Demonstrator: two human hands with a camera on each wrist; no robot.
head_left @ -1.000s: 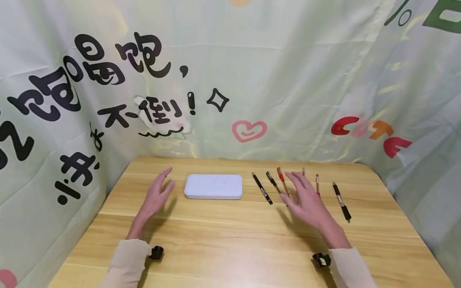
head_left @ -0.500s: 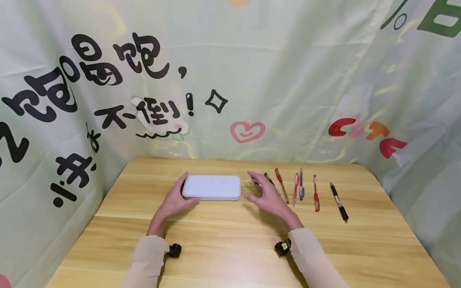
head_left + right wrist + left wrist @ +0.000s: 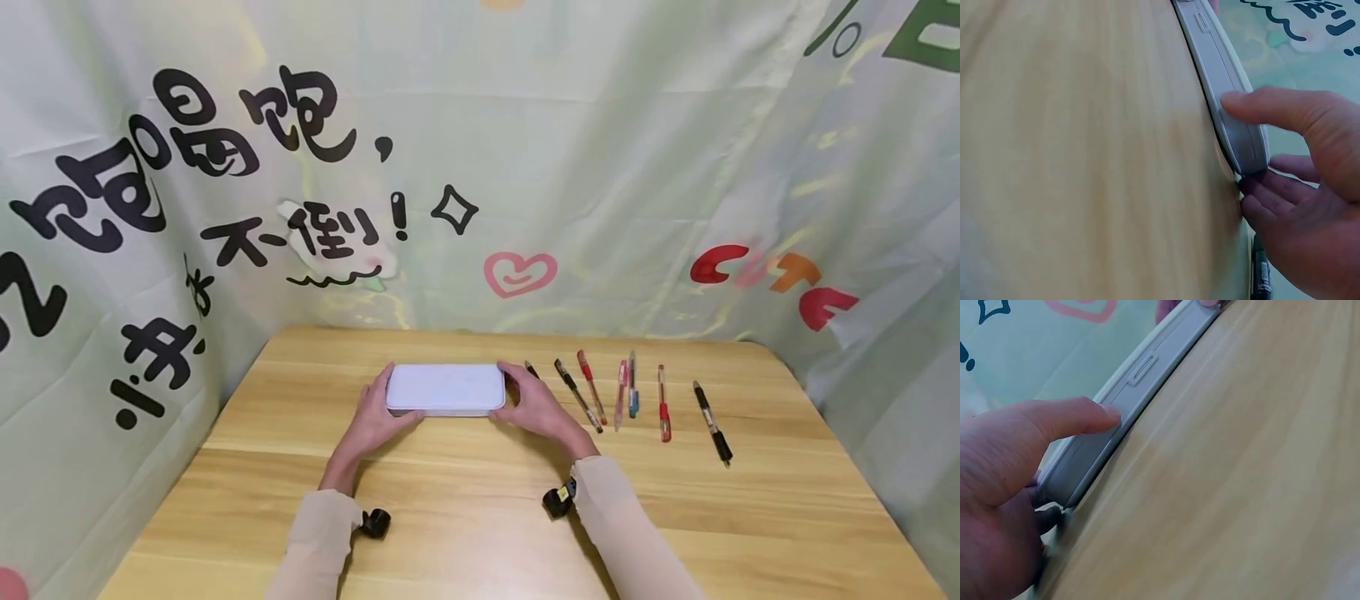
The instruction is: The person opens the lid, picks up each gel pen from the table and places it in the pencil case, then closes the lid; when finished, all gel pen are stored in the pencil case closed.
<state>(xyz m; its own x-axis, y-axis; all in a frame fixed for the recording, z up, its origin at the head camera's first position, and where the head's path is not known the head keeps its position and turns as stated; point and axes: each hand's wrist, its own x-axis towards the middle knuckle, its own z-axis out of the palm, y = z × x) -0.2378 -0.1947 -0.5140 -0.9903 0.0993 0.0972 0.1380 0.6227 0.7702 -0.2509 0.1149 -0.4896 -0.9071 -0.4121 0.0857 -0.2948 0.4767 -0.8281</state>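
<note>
A flat, pale lavender pencil case point(image 3: 446, 387) lies lengthwise on the wooden table, its lid down. My left hand point(image 3: 375, 417) grips its left end, thumb along the front side and fingers round the end. At the opposite end my right hand point(image 3: 538, 410) holds it the same way. In the left wrist view, the thumb presses the grey side of the case point(image 3: 1141, 378), near a small raised oblong detail. The right wrist view shows the right thumb on the front side of the case point(image 3: 1216, 75), with fingers at its corner.
Right of the case lie several pens: a black pen point(image 3: 531, 367) mostly hidden by my right hand, another black pen point(image 3: 577, 393), a red pen point(image 3: 592, 387), a pink pen point(image 3: 620, 396), and more farther right. A printed curtain point(image 3: 600, 208) surrounds the table point(image 3: 465, 517).
My right hand has moved left from over the pens to the case's right end. The left hand has moved right to its left end. Both now grip the case, which stays in place.
</note>
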